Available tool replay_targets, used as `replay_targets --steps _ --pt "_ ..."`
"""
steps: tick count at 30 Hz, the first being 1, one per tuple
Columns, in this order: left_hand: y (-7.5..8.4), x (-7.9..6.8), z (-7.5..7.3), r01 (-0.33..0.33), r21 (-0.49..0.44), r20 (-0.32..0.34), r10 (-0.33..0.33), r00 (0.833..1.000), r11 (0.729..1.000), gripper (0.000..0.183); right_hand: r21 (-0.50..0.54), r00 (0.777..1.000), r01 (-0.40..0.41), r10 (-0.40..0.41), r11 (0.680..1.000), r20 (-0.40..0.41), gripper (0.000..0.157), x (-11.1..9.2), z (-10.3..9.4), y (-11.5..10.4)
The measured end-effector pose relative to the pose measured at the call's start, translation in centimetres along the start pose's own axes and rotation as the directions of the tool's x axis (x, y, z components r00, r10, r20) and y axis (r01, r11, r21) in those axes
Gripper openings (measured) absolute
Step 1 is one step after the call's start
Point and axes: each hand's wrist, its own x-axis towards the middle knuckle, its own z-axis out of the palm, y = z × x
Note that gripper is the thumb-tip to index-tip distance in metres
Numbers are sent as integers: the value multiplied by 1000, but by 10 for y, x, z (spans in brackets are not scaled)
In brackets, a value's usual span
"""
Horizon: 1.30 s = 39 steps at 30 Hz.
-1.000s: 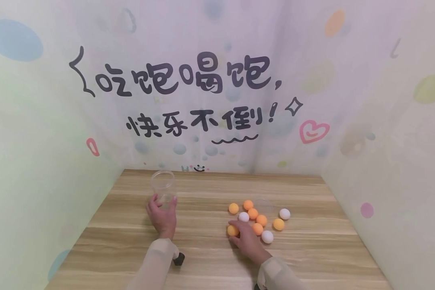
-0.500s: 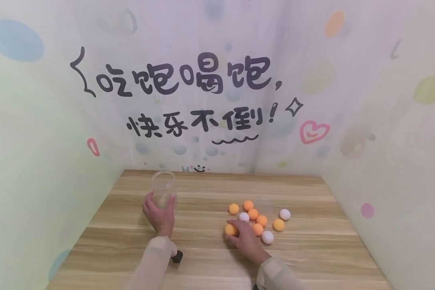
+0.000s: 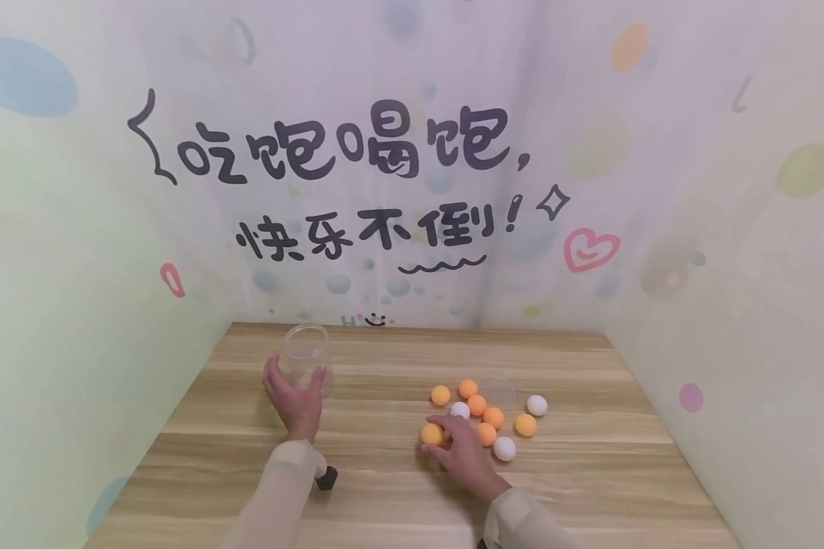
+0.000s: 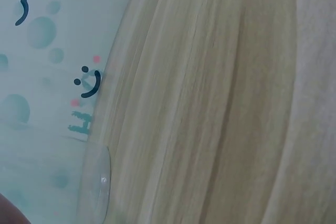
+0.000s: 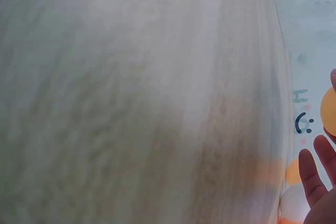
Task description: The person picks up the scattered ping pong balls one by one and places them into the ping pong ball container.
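Note:
A clear plastic jar (image 3: 307, 347) stands upright at the back left of the table. My left hand (image 3: 297, 404) is spread at its near side, thumb in front of the jar and fingers off to its left; any contact is hard to see. In the left wrist view, part of the transparent jar (image 4: 102, 182) shows at the lower left. My right hand (image 3: 468, 457) pinches an orange ping-pong ball (image 3: 431, 434) between thumb and fingers. That same ball (image 5: 329, 111) appears at the right edge of the right wrist view, above spread lower fingers.
Several orange ping-pong balls (image 3: 493, 418) and white ones (image 3: 504, 448) lie loosely grouped around the right hand. Behind them is a clear round disc (image 3: 497, 390), like a lid. Printed curtain walls (image 3: 384, 290) enclose the wooden table (image 3: 378, 488) at the back and sides.
My left hand has shifted left and its fingers have come away from the jar's left side. The right hand has drawn the orange ball slightly left, out from the group.

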Motion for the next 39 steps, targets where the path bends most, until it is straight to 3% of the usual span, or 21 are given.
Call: replay_targets --steps 10,17,25,30,39 --pt "-2 5 2 76 -34 119 -71 990 997 102 35 992 96 -93 995 -91 49 1 3 -1" --pt "-2 11 3 132 -27 199 -124 972 991 111 102 983 116 -100 988 -155 49 3 2 -3" --pt "-7 19 3 179 -5 249 -173 953 984 117 123 951 224 -190 967 -244 49 5 2 -7" --pt "-5 22 4 211 25 274 -210 939 977 115 124 947 221 -182 967 -264 50 6 3 -10" --pt "-1 27 7 224 42 282 -226 932 974 113 157 952 177 -128 972 -280 49 8 2 -15"
